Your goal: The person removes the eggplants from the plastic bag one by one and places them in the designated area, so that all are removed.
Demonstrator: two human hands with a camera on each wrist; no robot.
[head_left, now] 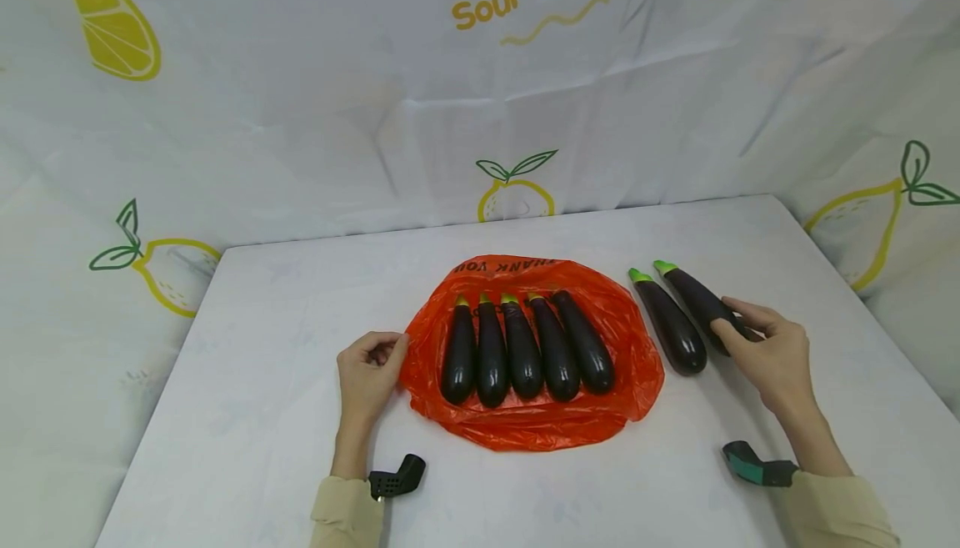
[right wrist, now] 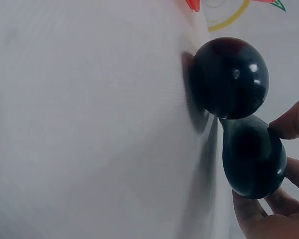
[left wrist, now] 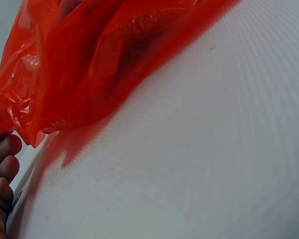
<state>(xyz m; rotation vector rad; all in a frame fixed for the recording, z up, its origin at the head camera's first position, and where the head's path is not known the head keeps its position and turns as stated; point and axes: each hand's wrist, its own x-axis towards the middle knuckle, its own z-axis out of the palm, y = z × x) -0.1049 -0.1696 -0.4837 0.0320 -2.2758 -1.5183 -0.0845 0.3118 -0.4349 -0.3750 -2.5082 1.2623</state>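
A red plastic bag (head_left: pixel 517 434) printed "THANK YOU" lies spread open on the table, with several dark eggplants (head_left: pixel 525 356) side by side in it, green ends pointing away. My left hand (head_left: pixel 371 371) pinches the bag's left edge; in the left wrist view its curled fingers (left wrist: pixel 7 167) are at the hanging red plastic (left wrist: pixel 74 64). To the right of the bag, my right hand (head_left: pixel 772 356) grips the thick end of an eggplant (head_left: pixel 699 296), which the right wrist view shows between thumb and fingers. Another eggplant (head_left: pixel 673 331) lies beside it, on the bag's side.
The white table (head_left: pixel 285 298) has its far edge against a white cloth backdrop (head_left: pixel 315 98) with lemon drawings and "Sour sweet" lettering. A black wrist camera (head_left: pixel 399 477) is worn on the left wrist, a black and green one (head_left: pixel 757 466) on the right.
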